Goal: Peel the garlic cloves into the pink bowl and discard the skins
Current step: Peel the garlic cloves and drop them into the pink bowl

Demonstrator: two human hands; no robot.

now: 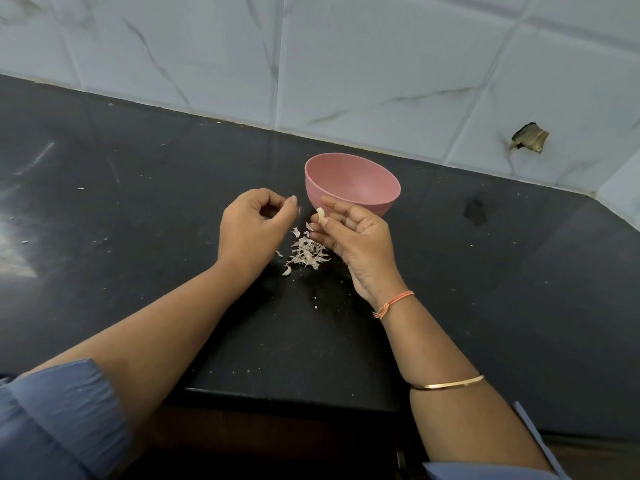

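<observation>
The pink bowl (353, 181) stands on the black counter, tilted toward me, and what I see of its inside looks bare. My right hand (356, 244) pinches a pale peeled garlic clove (321, 213) between thumb and forefinger, just in front of the bowl's near wall. My left hand (252, 226) hovers a little to the left, fingers curled, with a thin sliver of skin (299, 211) at its fingertips. Below both hands lies a small heap of garlic skins (307, 252). One loose clove (286, 270) rests at the heap's left edge.
The black counter (138, 202) carries scattered skin crumbs and a dark smear (475, 212) to the right of the bowl. A white tiled wall (346, 64) rises right behind the bowl, with a broken hole (528, 136) at the right. The counter's front edge (277, 393) lies between my forearms.
</observation>
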